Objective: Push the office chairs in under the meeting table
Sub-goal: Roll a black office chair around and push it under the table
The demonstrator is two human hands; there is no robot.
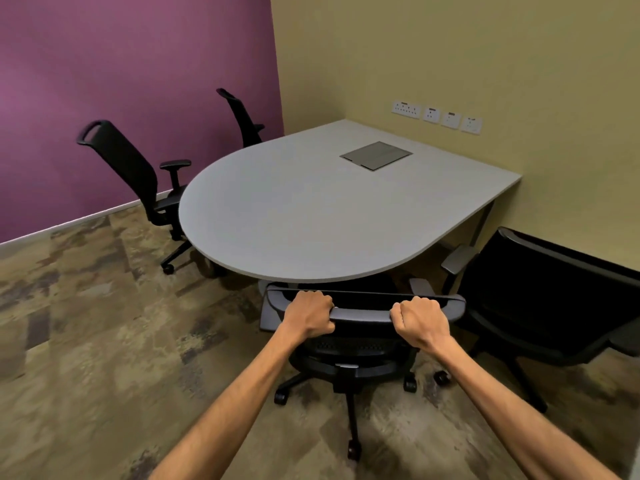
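A grey meeting table with a rounded near end stands against the yellow wall. Directly in front of me a black office chair has its seat tucked under the table's near edge. My left hand and my right hand both grip the top bar of its backrest. A second black chair stands at the right, angled, its seat out from under the table. A third chair stands at the left with its seat partly under the table edge. A fourth chair is at the far left corner.
A metal cable hatch is set in the tabletop. Wall sockets run along the yellow wall above the table. A purple wall closes the left side. Patterned carpet covers the floor.
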